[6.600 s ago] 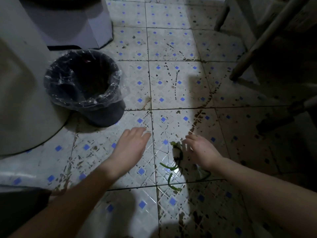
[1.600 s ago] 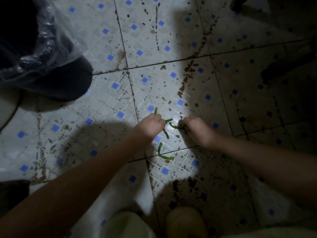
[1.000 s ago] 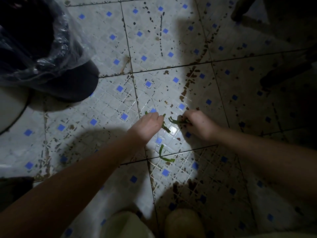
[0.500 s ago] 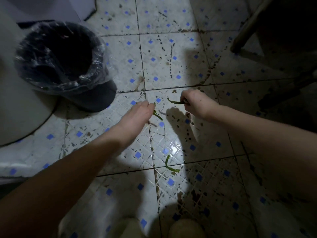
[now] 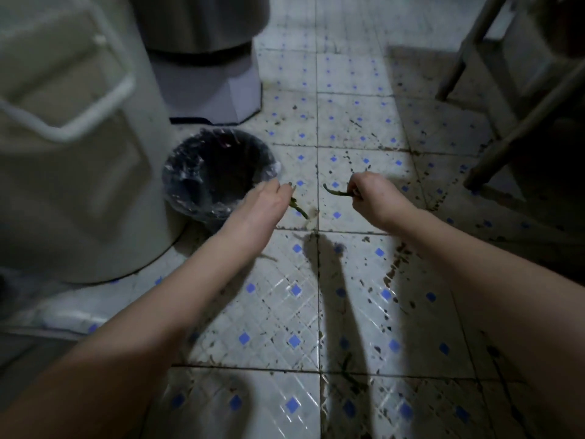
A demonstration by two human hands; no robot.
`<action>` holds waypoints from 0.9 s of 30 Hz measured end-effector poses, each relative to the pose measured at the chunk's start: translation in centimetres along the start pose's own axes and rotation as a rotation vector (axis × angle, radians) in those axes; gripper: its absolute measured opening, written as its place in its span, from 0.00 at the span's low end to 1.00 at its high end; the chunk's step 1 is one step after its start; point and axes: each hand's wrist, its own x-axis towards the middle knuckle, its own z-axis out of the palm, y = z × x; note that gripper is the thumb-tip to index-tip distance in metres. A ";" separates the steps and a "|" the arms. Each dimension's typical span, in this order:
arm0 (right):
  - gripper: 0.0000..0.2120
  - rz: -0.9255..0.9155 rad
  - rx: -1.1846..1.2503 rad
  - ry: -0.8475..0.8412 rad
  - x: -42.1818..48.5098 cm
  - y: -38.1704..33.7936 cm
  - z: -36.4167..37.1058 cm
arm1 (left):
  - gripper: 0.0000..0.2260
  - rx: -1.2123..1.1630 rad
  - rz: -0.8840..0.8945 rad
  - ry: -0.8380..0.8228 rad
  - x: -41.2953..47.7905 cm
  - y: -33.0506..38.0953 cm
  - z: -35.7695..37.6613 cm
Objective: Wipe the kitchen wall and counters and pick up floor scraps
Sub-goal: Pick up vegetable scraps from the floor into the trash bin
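Here, seen from the head camera, both forearms reach out over a tiled floor (image 5: 278, 315) of pale squares with blue diamonds and dark flecks. The left hand (image 5: 262, 201) is held above the tiles just beside the rim of a small dark trash bin (image 5: 190, 202) lined with a clear plastic bag. Its fingers lie nearly straight and close together, pointing toward the bin. A short green scrap (image 5: 298, 209) protrudes from beneath its thumb side and hangs downward; the pinch that holds it is hidden under the hand. The right hand (image 5: 372, 198) is curled into a fist around one end of a curved green scrap (image 5: 335, 191), whose free end sticks out to the left, between the two hands. A third green scrap (image 5: 348, 372) lies on the floor nearer the viewer, in shadow at a tile joint, well apart from both hands. A large pale cylindrical container (image 5: 79, 160) stands at the left, touching or just beside the bin. A grey appliance base (image 5: 209, 90) stands behind the bin. Slanted wooden furniture legs (image 5: 519, 122) occupy the upper right.
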 end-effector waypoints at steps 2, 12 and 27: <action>0.09 -0.014 0.026 0.032 1.1 -1.5 -0.5 | 0.14 0.011 -0.056 0.045 -0.2 -1.3 -1.2; 0.07 -0.238 0.121 0.128 4.8 -8.9 0.3 | 0.15 0.102 -0.256 -0.003 -2.3 -7.4 -2.7; 0.15 -0.319 0.267 0.121 6.7 -14.5 3.6 | 0.18 -0.053 -0.384 0.059 -5.7 -9.7 -1.4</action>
